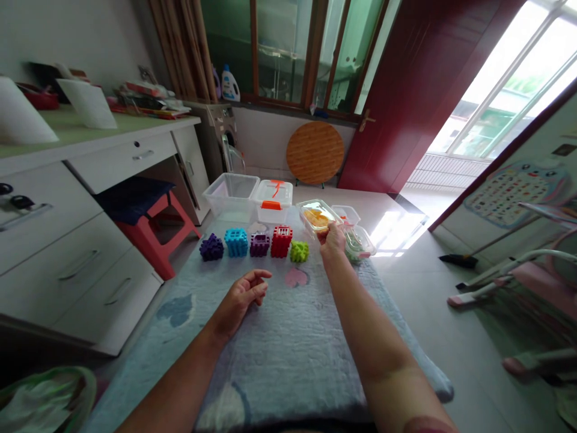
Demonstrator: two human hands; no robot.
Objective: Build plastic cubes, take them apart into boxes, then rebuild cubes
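My right hand [332,238] reaches forward and grips the near edge of a clear plastic box with orange pieces [318,216] inside, tilted up off the rug. My left hand [243,297] rests on the pale blue rug [288,337], fingers loosely curled, holding nothing. Beyond it stands a row of interlocking block cubes: purple [211,247], cyan [237,242], violet [259,245], red [282,241] and lime green [299,251].
Behind the cubes are an empty clear tub [231,193] and a lidded box with an orange latch [272,201]. More clear boxes [358,240] lie to the right. A red stool [151,231] and white drawers [67,252] stand left; a pink chair frame [518,276] right.
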